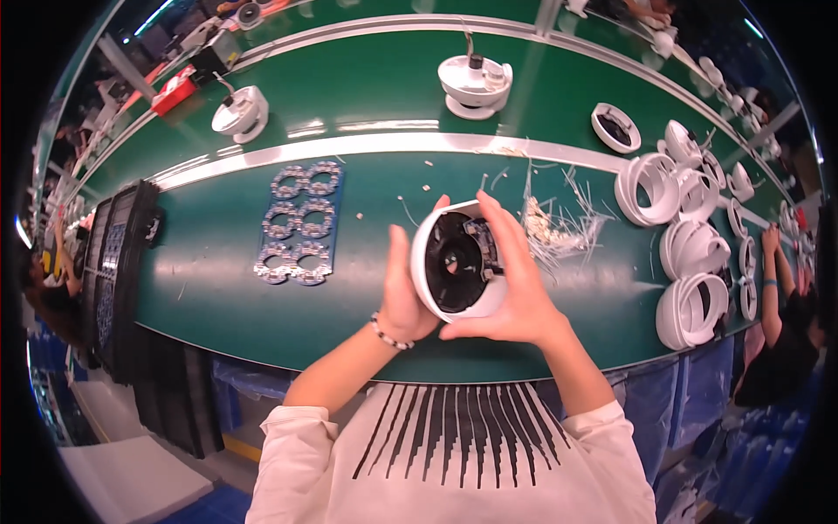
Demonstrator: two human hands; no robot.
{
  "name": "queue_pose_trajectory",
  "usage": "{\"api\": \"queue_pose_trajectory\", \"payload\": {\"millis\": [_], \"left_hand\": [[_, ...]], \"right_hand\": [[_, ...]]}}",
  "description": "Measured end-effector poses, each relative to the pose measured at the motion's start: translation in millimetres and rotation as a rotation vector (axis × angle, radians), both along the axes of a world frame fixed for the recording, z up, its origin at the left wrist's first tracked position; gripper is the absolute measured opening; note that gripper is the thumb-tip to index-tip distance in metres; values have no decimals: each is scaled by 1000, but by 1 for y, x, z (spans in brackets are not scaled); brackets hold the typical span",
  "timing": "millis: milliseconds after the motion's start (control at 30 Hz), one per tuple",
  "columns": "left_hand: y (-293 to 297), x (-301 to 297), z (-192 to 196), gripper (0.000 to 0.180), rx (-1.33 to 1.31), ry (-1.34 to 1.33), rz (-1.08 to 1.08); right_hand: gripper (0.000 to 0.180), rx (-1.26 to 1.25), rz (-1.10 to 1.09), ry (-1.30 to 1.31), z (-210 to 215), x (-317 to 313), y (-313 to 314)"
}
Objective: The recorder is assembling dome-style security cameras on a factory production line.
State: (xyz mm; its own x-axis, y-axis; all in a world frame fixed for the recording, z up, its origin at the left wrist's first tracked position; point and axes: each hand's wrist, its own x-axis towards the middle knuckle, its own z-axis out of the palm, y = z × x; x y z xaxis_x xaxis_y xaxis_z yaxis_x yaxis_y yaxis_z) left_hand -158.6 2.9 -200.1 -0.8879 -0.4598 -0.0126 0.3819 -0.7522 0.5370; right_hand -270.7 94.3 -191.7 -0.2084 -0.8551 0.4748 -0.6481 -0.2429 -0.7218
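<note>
Both hands hold a white dome camera housing (456, 262) above the near edge of the green bench. Its open face is turned up, showing a black inner part with a round lens-like piece in the middle and a small circuit board at one side. My left hand (407, 293) wraps the left side of the shell, with a beaded bracelet on the wrist. My right hand (518, 284) grips the right side, fingers along the top and thumb at the lower rim. Left of my hands lies a blue panel of ring-shaped circuit boards (301, 223). To the right is a pile of thin white wires with connectors (559, 229).
Several white ring housings (690, 310) crowd the bench's right side. Black racks (118, 271) stand at the left edge. Beyond a metal rail, white camera units (474, 86) sit on a green belt (358, 87). Other people (781, 323) work at both sides.
</note>
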Motion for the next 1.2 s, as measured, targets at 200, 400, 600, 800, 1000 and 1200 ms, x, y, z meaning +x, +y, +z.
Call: {"api": "queue_pose_trajectory", "payload": {"millis": [200, 400, 600, 800, 1000, 1200], "left_hand": [[-5, -4, -8, 81, -26, -35, -123], [0, 1, -15, 72, -117, -26, -83], [1, 0, -11, 73, -128, -12, -122], [0, -4, -23, 74, -107, -41, -56], [6, -13, -26, 70, -106, -57, -21], [15, -16, -24, 65, -60, -87, 65]], "right_hand": [[115, 59, -67, 157, 3, -1, 7], [115, 55, -96, 147, 9, 4, 8], [112, -28, -164, 173, 6, 4, 9], [109, -123, -436, 127, -23, 29, 7], [107, -82, -607, 163, -23, 36, 17], [94, -205, -632, 54, -23, 31, 15]]}}
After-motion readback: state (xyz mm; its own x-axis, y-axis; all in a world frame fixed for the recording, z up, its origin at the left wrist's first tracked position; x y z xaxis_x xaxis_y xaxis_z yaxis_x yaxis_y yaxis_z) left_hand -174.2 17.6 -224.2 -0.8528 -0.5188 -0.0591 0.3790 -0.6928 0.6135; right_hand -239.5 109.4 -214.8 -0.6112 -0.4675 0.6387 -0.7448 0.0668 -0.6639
